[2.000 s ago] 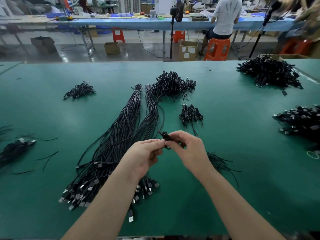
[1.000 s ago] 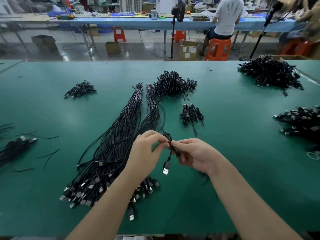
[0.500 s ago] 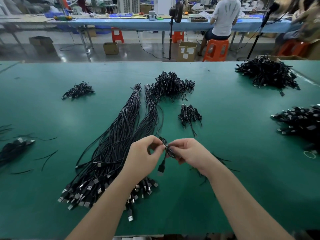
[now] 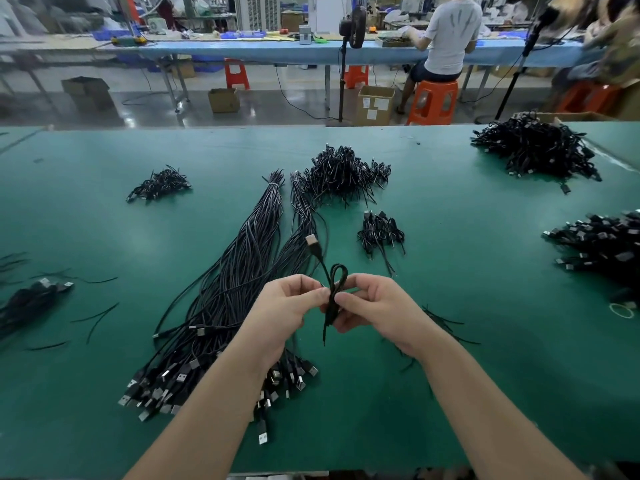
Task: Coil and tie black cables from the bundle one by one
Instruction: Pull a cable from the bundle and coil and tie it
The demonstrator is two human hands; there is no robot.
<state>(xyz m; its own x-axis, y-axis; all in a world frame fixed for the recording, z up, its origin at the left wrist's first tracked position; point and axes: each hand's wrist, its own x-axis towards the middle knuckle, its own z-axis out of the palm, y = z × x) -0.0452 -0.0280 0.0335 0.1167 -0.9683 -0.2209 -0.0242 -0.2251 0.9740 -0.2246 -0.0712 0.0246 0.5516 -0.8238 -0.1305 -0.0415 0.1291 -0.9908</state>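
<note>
Both the left hand [image 4: 289, 306] and right hand [image 4: 375, 308] pinch one coiled cable [image 4: 334, 292] at its waist above the green table [image 4: 485, 306], bundle [image 4: 239, 282] at nine o'clock, so tying seems underway; next, probably cinching the wrap.
</note>
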